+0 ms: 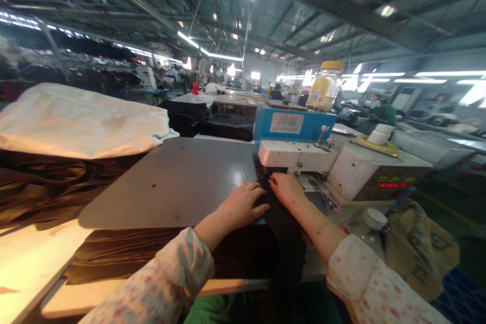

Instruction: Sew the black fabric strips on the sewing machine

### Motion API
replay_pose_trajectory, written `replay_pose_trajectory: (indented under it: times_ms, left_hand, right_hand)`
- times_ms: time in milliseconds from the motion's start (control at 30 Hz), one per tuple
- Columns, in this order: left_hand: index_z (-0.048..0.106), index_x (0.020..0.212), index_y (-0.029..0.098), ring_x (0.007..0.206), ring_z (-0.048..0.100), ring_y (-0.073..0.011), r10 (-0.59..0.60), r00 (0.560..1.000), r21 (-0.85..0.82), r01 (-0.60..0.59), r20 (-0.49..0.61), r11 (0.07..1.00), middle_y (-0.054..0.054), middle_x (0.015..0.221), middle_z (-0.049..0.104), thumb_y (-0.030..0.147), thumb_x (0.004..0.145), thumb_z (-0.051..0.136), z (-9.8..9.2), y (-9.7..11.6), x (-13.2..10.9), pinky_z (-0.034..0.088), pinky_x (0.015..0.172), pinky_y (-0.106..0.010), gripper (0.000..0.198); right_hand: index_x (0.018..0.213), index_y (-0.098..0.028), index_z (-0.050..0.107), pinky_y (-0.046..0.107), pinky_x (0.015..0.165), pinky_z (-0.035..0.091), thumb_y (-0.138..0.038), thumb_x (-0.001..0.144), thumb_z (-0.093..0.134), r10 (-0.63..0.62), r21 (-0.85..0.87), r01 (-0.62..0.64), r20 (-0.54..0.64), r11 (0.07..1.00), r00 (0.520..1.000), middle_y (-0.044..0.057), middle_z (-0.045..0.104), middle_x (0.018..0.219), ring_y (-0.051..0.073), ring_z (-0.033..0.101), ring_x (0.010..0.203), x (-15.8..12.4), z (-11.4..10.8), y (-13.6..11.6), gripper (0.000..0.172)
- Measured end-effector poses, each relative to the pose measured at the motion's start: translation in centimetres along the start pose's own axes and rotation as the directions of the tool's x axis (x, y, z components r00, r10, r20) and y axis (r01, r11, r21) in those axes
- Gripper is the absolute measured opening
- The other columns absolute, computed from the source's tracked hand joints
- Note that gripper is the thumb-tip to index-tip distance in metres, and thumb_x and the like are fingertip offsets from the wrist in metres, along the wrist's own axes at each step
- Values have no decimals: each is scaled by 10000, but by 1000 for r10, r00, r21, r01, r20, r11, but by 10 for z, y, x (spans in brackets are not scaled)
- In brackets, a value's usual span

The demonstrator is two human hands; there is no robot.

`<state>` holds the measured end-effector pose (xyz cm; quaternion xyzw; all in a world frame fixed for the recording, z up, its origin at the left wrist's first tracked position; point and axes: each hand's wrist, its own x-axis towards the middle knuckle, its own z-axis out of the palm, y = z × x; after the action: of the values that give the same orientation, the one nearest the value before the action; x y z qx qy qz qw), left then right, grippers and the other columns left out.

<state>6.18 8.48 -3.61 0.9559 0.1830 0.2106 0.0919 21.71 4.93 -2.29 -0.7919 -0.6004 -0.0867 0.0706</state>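
At far left a white bundle (76, 121) lies on top of a heap of brown fabric (41, 187), which sits on the pale table (26, 258). Just right of them a grey board (170, 182) spreads flat, its near edge over a folded brown stack (144, 253) at the table's front. The left hand (239, 207), in a flowered sleeve (170, 278), lies palm down at the board's right edge, fingers stretched out and loose, gripping nothing, their tips resting on a dark cloth (283, 243). This cloth runs as a strip from beneath the machine (299, 154) toward the person and hangs over the table's front edge between the two forearms. The right hand (286, 190) rests on the cloth's far end, just beside the left hand and directly in front of the machine's white head; its fingers are bent with the tips toward the needle area, and whether they pinch the cloth or only press it cannot be told. A blue box (294, 124) sits behind the head, with a yellow-lidded jar (324, 86) on it. Further right, a white roll (381, 134) stands on the machine's top, a panel (391, 185) shows red digits, and below it a capped bottle (374, 217) stands beside a tan bag (421, 248)
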Motion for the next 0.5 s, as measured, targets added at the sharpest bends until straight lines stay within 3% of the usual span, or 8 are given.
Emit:
replay_pose_trajectory:
  times_ms: [500]
  left_hand:
    - [550, 1027, 171, 1005, 477, -206, 3, 1000, -15, -3, -15, 1000, -76, 1048, 537, 377, 793, 507, 2, -4, 3, 384, 902, -337, 315]
  right_hand:
    - [801, -178, 607, 263, 592, 399, -222, 824, 387, -83, -39, 84, 15, 996, 996, 69, 666, 776, 187, 616, 709, 9, -4, 0, 226]
